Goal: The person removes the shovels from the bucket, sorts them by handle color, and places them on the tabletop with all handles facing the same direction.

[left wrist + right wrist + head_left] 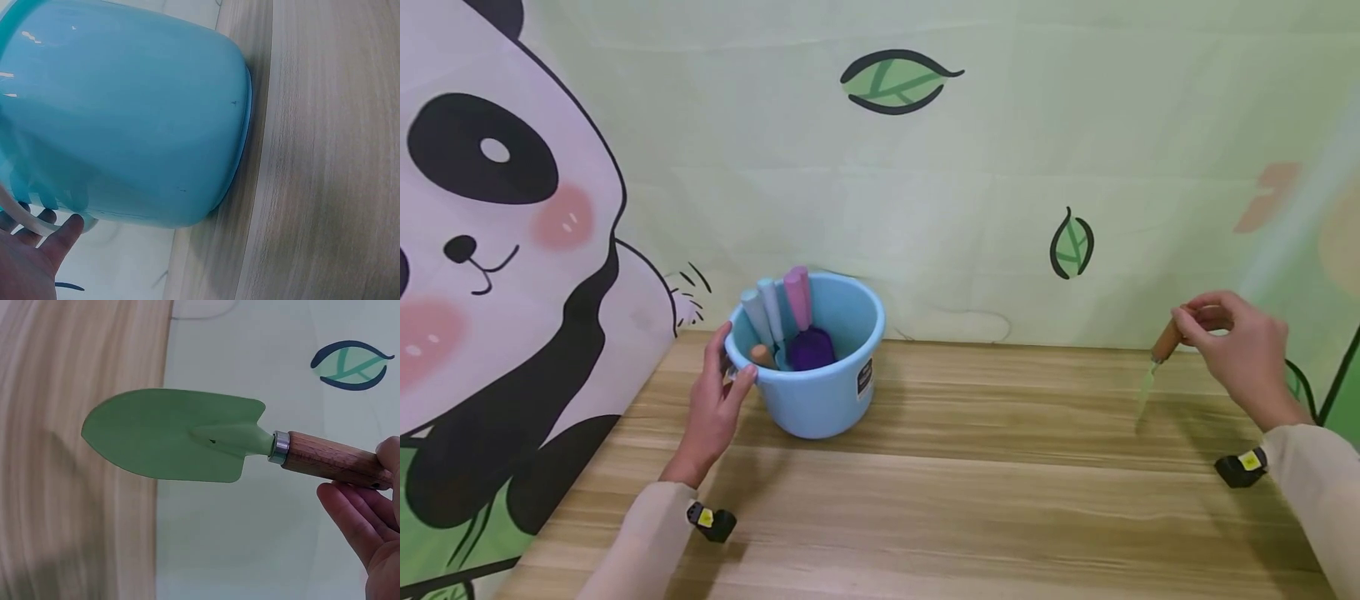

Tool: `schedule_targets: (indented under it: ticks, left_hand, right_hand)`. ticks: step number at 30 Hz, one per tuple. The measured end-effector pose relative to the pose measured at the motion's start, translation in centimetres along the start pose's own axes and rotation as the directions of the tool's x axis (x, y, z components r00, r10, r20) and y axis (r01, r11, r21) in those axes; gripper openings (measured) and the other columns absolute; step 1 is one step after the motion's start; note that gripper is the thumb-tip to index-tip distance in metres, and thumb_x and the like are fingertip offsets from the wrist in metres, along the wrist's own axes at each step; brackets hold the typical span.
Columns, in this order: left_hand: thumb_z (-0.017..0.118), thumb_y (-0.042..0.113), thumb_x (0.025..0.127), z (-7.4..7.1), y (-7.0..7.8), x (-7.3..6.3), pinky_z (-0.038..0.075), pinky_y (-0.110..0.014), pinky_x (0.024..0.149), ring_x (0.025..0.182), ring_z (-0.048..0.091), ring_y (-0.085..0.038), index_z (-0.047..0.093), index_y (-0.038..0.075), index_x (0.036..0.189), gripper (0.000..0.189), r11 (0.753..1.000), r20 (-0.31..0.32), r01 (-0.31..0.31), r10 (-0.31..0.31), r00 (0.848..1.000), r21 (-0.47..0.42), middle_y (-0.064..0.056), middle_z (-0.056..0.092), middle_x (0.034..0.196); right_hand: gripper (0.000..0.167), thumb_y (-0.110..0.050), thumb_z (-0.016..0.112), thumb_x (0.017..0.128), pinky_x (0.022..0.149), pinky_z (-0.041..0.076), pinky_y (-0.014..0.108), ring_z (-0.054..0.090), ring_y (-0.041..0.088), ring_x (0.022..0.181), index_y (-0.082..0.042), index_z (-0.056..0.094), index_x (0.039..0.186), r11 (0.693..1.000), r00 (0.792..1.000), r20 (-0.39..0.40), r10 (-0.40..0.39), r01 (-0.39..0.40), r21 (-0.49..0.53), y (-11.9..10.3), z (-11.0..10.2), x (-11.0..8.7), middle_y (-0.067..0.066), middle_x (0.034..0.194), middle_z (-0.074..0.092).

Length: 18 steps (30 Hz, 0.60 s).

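Note:
A light blue bucket (820,404) stands on the table at centre-left. My left hand (715,408) grips its left edge, the thumb on the rim and the fingers around the outer side. In the left wrist view, the fingers (61,237) lie by the bucket's pale carrying handle (22,214). Out to the right, my right hand (1243,350) pinches a garden trowel by the end of its wooden handle (331,457). The trowel's green blade (169,434) points down, side-on in the head view; whether its tip touches the table I cannot tell.
Inside the bucket are light blue handles (756,312), pink handles (797,300), a purple scoop-like part (812,350) and a brown handle end (763,357). Behind the wooden table (962,517) hangs a printed cloth (760,125) with a panda and leaves.

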<state>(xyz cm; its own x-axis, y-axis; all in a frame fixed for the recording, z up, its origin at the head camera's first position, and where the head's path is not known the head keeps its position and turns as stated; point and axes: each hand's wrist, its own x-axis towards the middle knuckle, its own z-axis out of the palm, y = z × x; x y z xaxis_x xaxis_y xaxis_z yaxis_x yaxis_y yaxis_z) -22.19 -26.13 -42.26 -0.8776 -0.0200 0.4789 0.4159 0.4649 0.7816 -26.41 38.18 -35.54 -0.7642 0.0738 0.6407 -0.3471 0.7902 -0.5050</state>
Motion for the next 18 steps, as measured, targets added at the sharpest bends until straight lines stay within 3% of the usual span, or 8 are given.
schedule_targets:
  ticks: [7,11,13,15,18]
  left_hand:
    - [0.052,0.028,0.108,0.0,0.0,0.0,0.043,-0.071,0.102,0.145,0.038,-0.043,0.018,0.021,0.164,0.066,1.000,-0.006,-0.007,0.007,1.000,0.001,-0.015,0.032,0.164]
    - [0.052,0.028,0.108,0.0,0.1,0.0,0.042,-0.071,0.102,0.145,0.037,-0.044,0.018,0.021,0.164,0.066,1.000,-0.001,-0.004,0.004,1.000,0.001,-0.015,0.032,0.164]
    - [0.052,0.029,0.108,0.1,0.1,0.0,0.042,-0.071,0.102,0.145,0.037,-0.044,0.018,0.022,0.164,0.066,1.000,0.000,-0.004,0.004,1.000,0.002,-0.015,0.031,0.165]
    - [0.052,0.029,0.108,0.1,0.1,0.0,0.042,-0.071,0.102,0.145,0.037,-0.043,0.018,0.022,0.164,0.066,1.000,-0.001,-0.004,0.004,1.000,0.003,-0.014,0.031,0.165]
    - [0.052,0.029,0.108,0.1,0.0,0.0,0.042,-0.071,0.102,0.146,0.037,-0.043,0.018,0.022,0.164,0.066,1.000,-0.001,-0.001,0.001,1.000,0.002,-0.014,0.031,0.165]
  right_hand:
    - [0.025,-0.026,0.072,0.098,0.083,0.034,0.017,0.049,-0.024,0.078,-0.004,0.070,0.110,0.999,0.999,0.022,0.039,-0.039,0.002,0.8,0.4,-0.9,-0.037,0.084,0.055]
    - [0.026,-0.025,0.070,0.099,0.105,0.027,0.041,0.047,-0.023,0.079,-0.002,0.068,0.112,0.998,0.999,0.016,0.050,-0.050,0.024,1.1,0.7,-1.2,-0.041,0.083,0.052]
    - [0.026,-0.024,0.070,0.099,0.108,0.020,0.055,0.047,-0.023,0.080,-0.002,0.068,0.113,0.998,0.998,0.012,0.056,-0.056,0.037,1.1,0.8,-1.3,-0.043,0.083,0.051]
    - [0.026,-0.024,0.070,0.099,0.107,0.022,0.050,0.047,-0.023,0.080,-0.003,0.069,0.113,0.998,0.999,-0.002,0.052,-0.052,0.030,1.3,1.0,-1.4,-0.044,0.083,0.050]
    - [0.024,-0.021,0.072,0.097,0.098,0.033,0.024,0.048,-0.024,0.081,-0.004,0.069,0.114,1.000,0.999,-0.035,0.023,-0.023,0.013,1.7,1.4,-1.5,-0.035,0.087,0.056]
